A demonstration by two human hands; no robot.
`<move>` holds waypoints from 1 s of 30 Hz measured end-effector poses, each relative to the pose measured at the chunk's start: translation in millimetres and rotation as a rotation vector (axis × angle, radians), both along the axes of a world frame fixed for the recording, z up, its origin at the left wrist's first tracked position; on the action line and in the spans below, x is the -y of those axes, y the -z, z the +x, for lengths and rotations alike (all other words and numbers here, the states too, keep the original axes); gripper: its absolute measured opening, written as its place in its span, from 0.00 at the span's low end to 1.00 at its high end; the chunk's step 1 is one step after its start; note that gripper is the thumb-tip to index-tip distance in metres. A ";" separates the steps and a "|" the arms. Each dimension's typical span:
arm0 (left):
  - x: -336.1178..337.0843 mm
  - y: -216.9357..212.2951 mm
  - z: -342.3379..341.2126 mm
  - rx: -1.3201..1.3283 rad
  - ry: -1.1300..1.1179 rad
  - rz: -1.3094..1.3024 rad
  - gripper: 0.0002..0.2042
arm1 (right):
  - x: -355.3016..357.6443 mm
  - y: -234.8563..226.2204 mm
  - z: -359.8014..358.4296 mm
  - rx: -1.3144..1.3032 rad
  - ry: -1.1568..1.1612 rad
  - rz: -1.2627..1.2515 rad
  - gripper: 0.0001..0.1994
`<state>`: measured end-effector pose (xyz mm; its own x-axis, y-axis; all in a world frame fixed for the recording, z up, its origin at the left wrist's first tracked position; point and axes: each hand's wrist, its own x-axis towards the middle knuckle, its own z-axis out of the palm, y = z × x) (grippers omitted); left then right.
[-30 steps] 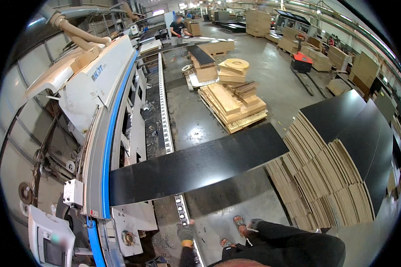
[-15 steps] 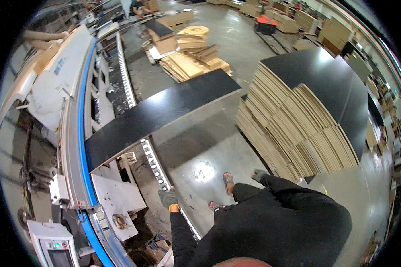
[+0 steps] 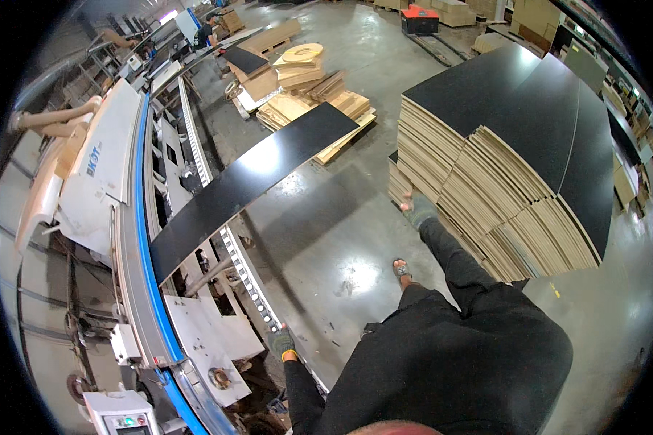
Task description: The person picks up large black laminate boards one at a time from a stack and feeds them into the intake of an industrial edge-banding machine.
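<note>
My left hand (image 3: pixel 281 344), in a grey-green fingerless glove with a yellow cuff, is closed over the edge of a white roller rail (image 3: pixel 251 284). A long black-faced panel (image 3: pixel 257 165) lies across that rail, one end against the blue-edged feed track (image 3: pixel 164 319) of a machine. Its other end juts out over the floor. My right hand (image 3: pixel 419 210), also gloved, reaches forward beside a tall stack of black-faced boards (image 3: pixel 479 174). Its fingers are apart and hold nothing; whether they touch the stack's lower left edge I cannot tell.
The long white machine (image 3: pixel 98 163) stands along my left, with a control box (image 3: pixel 123 420) close by. Offcut boards (image 3: pixel 305 94) are piled ahead. Farther off are a red-topped pallet truck (image 3: pixel 421 20) and another person (image 3: pixel 205 35) at the machine's far end.
The black panel has moved farther ahead along the machine. My right hand has risen forward from my side to the stack. My left hand stays on the rail as my view shifts.
</note>
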<state>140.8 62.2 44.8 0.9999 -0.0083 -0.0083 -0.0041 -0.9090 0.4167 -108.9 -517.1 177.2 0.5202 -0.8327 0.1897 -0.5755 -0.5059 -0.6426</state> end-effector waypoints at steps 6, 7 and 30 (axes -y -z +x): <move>33.3 -32.9 -5.7 -0.109 -0.083 0.058 0.37 | 143.2 -82.1 2.2 -0.151 0.193 -0.504 0.29; 37.1 -35.9 -4.0 -0.129 -0.103 0.098 0.37 | 173.4 -66.7 0.7 -0.153 0.225 -0.789 0.31; 756.0 -145.5 -39.2 -1.073 0.586 -1.116 0.27 | 311.7 -77.8 73.6 -0.319 0.242 -0.547 0.29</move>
